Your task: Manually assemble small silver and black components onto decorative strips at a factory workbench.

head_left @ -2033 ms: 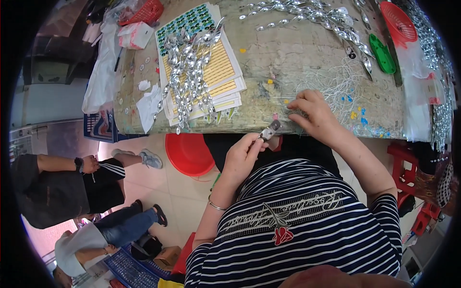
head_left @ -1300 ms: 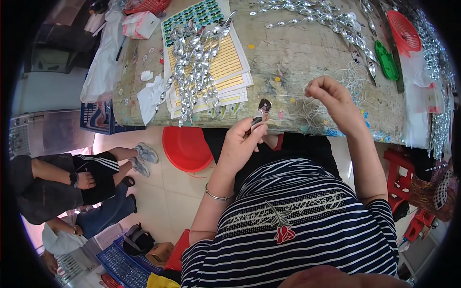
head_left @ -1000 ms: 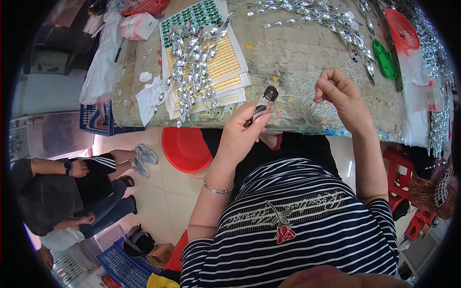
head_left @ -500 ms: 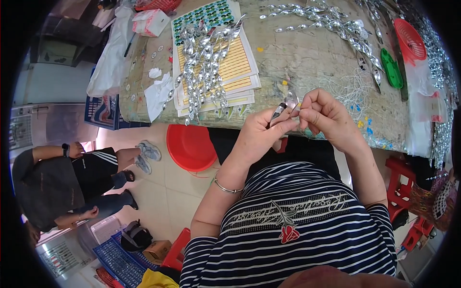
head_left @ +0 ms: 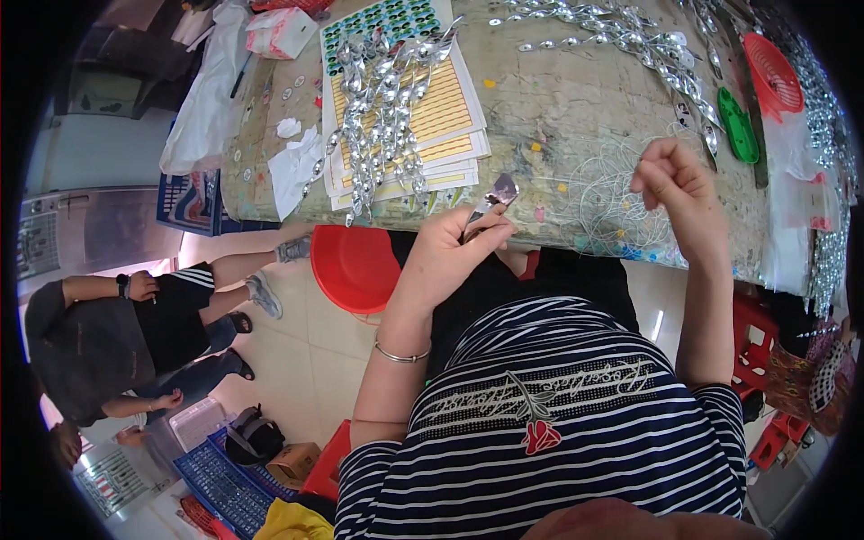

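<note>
One broad, grey-brown, paint-flecked tabletop [head_left: 513,103] is filling the upper part of the view, and on its left half a layered stack of white-edged yellow and green printed sheets [head_left: 454,103] is serving as the landmark. Beyond the stack and to its right, a spread of twisted, shiny silver strips [head_left: 630,45] is running along the table; a tighter cluster of similar silver twists [head_left: 364,135] is resting on the stack itself, some ends reaching past its edges. Right of the stack, a loose tangle of thin white thread [head_left: 612,193] is sprawling near the table's front edge.

Farther right of the stack, the right hand [head_left: 679,184] is hanging over the tangle's side, its fingers curling in toward the thumb — whether they are pinching a strand, I cannot tell. Just off the stack's near right corner, the left hand [head_left: 450,256] is gripping a small, mirror-bright silver piece [head_left: 501,189] between thumb and fingers, its free end poking up past the thumb, apart from the sheets.

That piece is looking light and thin, probably springy rather than rigid, slick on its polished face and easily creased — so the edges near the covered end are seeming the safest hold.
</note>
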A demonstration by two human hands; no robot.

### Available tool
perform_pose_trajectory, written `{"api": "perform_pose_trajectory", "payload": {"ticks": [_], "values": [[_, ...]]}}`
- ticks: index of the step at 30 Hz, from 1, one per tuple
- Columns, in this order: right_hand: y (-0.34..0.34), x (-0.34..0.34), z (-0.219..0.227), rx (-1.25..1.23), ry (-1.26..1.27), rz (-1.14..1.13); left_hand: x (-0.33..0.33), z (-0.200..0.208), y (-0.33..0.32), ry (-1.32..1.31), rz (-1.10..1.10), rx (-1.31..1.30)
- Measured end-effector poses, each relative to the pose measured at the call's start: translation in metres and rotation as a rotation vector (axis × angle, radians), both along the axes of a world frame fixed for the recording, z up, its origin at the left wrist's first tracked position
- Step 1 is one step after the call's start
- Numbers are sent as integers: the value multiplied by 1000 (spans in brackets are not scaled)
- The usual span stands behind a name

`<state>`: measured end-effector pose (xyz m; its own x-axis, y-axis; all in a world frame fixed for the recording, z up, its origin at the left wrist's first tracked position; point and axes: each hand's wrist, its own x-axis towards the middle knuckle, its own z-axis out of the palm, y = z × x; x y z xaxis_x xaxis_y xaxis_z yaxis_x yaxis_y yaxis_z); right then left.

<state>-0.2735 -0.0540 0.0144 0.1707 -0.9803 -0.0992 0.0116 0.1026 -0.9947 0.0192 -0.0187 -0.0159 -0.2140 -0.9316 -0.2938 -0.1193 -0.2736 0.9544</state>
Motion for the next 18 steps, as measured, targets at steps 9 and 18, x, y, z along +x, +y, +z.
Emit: {"api": "perform_pose_trajectory", "payload": {"ticks": [9,18], "values": [[20,72,-11,-513,577,214,-26,5,2,45,-24,-43],[20,73,-13,-384,540,313,-15,-2,3,35,-40,-5]]}}
